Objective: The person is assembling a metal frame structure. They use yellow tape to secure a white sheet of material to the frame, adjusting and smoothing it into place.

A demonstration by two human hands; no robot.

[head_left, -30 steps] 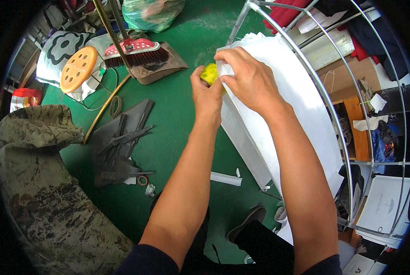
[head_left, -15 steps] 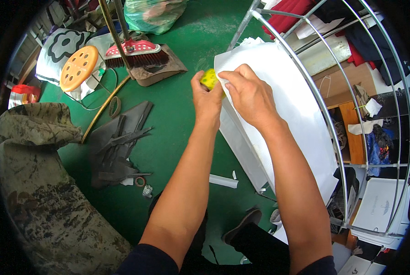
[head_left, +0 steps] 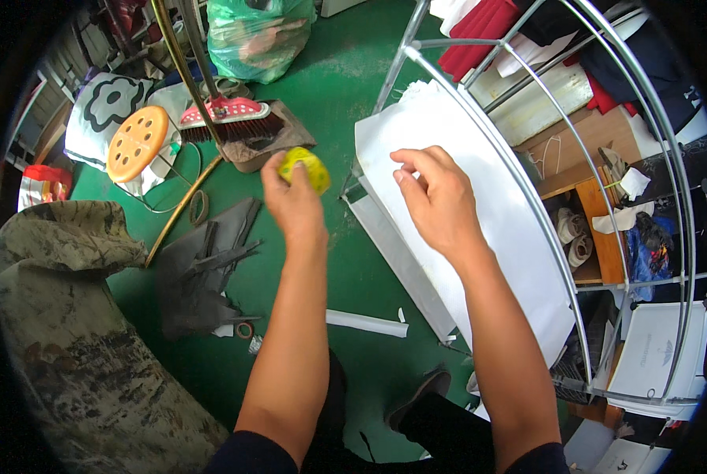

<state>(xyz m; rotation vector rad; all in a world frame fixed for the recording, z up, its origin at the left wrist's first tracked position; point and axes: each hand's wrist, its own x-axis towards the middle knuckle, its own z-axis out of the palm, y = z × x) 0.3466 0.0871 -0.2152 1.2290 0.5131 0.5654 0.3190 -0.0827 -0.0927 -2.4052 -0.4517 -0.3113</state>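
My left hand (head_left: 296,207) is closed around a small round yellow thing with darker marks (head_left: 306,170); its exact kind I cannot make out. It is held above the green floor, left of the white sheet (head_left: 511,237). Over that sheet hovers my right hand (head_left: 440,193), its fingers curled but thumb and forefinger apart, with nothing visible between them. The broad sheet lies against a curved metal tube frame (head_left: 539,197), its far left corner free. A pale panel (head_left: 401,261) runs along the sheet's left side, lower down.
Beyond my left hand lie a dustpan (head_left: 290,142) and a red-topped broom (head_left: 227,114). An orange stool (head_left: 137,144), dark fabric scraps (head_left: 203,268) and a camouflage cloth (head_left: 77,340) sit at left. White strips (head_left: 367,322) lie on the floor. Crowded shelving (head_left: 602,229) stands behind the frame.
My left hand has moved left, away from the sheet's edge, carrying the yellow thing. My right hand has let go of the sheet's corner, its fingers parting. The view has shifted slightly.
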